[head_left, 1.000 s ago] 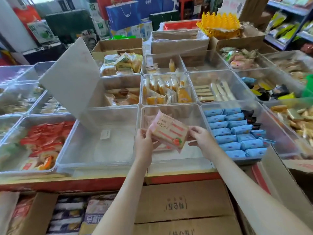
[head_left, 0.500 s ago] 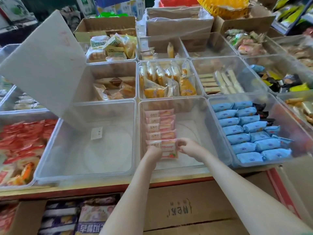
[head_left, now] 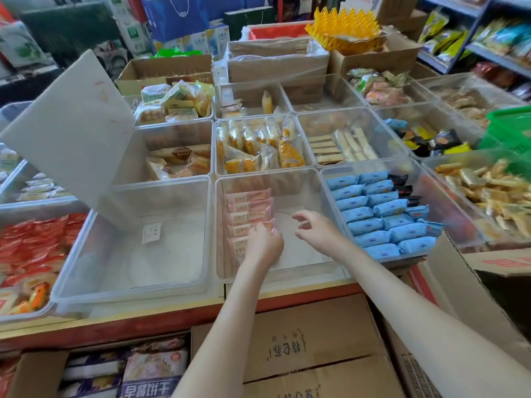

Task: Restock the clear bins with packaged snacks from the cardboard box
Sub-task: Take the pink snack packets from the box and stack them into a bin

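A row of pink snack packets [head_left: 248,206] lies along the left side of the clear bin [head_left: 283,275] in the front middle. My left hand [head_left: 264,244] rests on the nearest packets of that row, fingertips pressing down on them. My right hand [head_left: 316,228] hovers over the bare bin floor to the right of the row, fingers loosely spread and holding nothing. An open cardboard box [head_left: 459,271] with red print stands at the lower right; its inside is dark and mostly hidden.
A clear bin [head_left: 129,288] holding only a small white slip sits to the left, with a frosted lid [head_left: 71,127] leaning over it. Blue packets [head_left: 382,211] fill the bin on the right. A closed cardboard box [head_left: 310,340] stands under my arms, below the red counter edge [head_left: 115,326].
The pink packet that both hands held up has gone down onto the near end of the row. My right hand has let go and drawn off to the right.
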